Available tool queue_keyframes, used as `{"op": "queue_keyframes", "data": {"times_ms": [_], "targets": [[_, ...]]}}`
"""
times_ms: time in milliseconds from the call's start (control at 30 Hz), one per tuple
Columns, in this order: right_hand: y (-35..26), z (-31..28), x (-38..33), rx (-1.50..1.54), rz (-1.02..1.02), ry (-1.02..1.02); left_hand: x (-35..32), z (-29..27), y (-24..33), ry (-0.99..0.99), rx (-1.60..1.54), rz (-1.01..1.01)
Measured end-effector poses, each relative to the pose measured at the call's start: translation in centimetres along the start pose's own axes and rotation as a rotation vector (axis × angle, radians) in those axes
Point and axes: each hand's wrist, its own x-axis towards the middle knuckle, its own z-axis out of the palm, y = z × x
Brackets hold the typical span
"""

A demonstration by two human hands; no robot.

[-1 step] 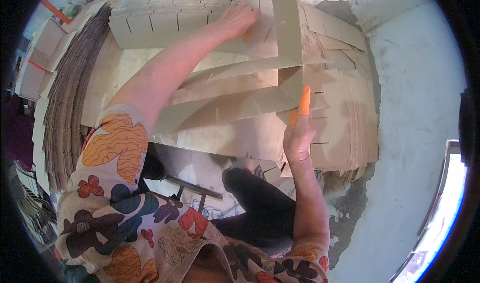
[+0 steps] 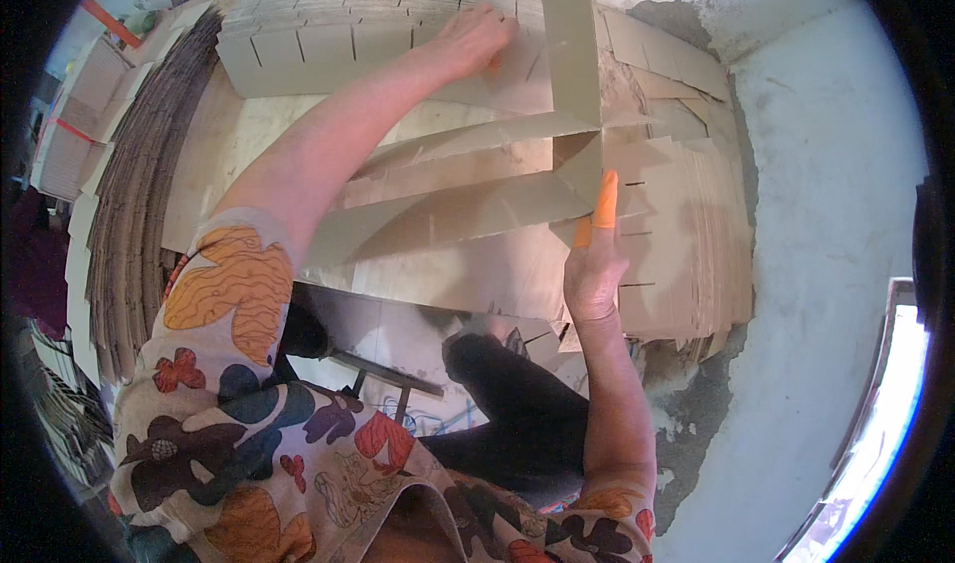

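My right hand [image 2: 594, 275], with orange covers on its fingertips, grips the near end of a partly assembled cardboard divider [image 2: 468, 210]. One long strip of this divider stands on edge and runs away from me; two cross strips reach left from it, roughly parallel. At the far stack of slotted cardboard strips [image 2: 333, 46], my left hand [image 2: 477, 38] has its fingers bent closed over a strip near the stack's right end. An orange cover shows below that hand. The left fingertips are partly hidden.
Wooden work surface [image 2: 214, 155] lies under the divider. More slotted strips are stacked at the right [image 2: 686, 245], beside a pale wall [image 2: 826, 165]. A tall pile of cardboard sheets [image 2: 144, 195] stands left. Below the table's near edge are my dark-clothed legs [image 2: 517, 404] and a metal frame [image 2: 388, 374].
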Motion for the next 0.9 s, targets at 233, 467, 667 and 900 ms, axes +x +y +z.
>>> {"op": "queue_keyframes", "data": {"times_ms": [233, 467, 667, 900], "targets": [[-0.2, 0.0, 0.1, -0.131, -0.081, 0.069, -0.8, -2.0, 1.1, -0.041, -0.123, -0.043], [0.0, -0.3, -0.2, -0.041, -0.031, 0.079, -1.1, -2.2, 1.0, -0.013, -0.045, -0.012], [-0.4, -0.7, -0.2, -0.091, -0.026, 0.064, -0.9, -1.8, 0.2, 0.268, -0.026, 0.203], [0.1, -0.4, -0.3, -0.173, -0.034, 0.015, -1.1, -2.2, 0.6, 0.171, -0.034, 0.124]]}}
